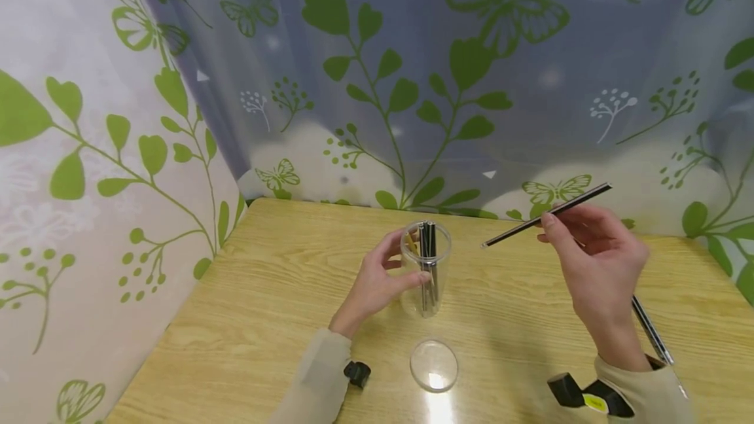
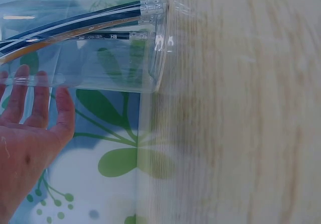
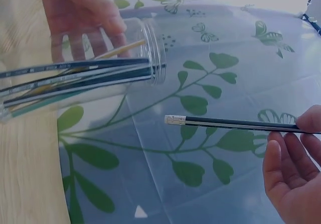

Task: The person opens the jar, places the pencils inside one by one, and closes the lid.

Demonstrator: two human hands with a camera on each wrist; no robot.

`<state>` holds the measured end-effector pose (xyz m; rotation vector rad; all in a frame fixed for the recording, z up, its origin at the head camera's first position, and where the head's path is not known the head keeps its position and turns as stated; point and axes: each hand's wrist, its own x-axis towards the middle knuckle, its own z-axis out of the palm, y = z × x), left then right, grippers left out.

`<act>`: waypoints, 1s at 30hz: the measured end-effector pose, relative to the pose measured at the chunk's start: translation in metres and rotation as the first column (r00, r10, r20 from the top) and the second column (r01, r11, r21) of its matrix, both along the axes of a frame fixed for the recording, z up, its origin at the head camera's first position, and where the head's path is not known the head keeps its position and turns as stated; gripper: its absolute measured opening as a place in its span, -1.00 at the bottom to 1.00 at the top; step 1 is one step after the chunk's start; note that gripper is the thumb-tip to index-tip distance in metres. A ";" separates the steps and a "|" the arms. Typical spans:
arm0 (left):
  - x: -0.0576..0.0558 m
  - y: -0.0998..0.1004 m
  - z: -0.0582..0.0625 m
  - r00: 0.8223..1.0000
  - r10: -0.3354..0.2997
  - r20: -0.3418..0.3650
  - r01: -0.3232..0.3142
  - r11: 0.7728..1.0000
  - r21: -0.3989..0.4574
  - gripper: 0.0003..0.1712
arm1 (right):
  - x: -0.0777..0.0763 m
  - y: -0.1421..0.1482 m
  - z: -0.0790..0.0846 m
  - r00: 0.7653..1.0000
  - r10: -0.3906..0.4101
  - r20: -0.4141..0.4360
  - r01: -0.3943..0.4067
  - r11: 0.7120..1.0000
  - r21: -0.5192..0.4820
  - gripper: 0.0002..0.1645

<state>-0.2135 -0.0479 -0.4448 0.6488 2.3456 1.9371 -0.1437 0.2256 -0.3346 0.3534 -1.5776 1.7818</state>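
Observation:
My left hand (image 1: 379,280) grips a clear round jar (image 1: 443,283), thumb across the near side and fingers behind it. Inside stand several dark striped pencils (image 1: 432,241) and a yellow one, with their eraser ends at the bottom, as the left wrist view shows. To the right and a little above the rim, my right hand (image 1: 601,260) pinches a black pencil (image 1: 518,231) with pale stripes between thumb and fingers. That pencil slants, its white eraser end (image 3: 174,119) lower and pointing towards the jar, apart from it.
A clear round lid (image 1: 434,365) lies flat on the wooden table (image 1: 259,319) in front of the jar. More dark pencils (image 1: 652,329) lie beside my right forearm. Behind the table hangs a curtain (image 1: 400,136) printed with leaves and butterflies.

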 end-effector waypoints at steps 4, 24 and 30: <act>0.000 0.000 0.000 1.000 0.000 0.003 0.000 1.000 0.000 -0.11 | -0.001 -0.006 0.004 1.000 -0.017 0.011 0.016 1.000 0.017 -0.78; 0.002 0.002 -0.002 1.000 -0.024 0.010 0.024 1.000 0.008 -0.10 | -0.009 -0.040 0.013 0.997 0.079 -0.026 -0.077 0.995 0.059 -0.80; 0.000 0.000 -0.001 1.000 -0.005 -0.003 0.005 1.000 0.006 -0.11 | -0.018 -0.049 0.013 0.995 0.099 0.002 -0.098 0.988 0.115 -0.83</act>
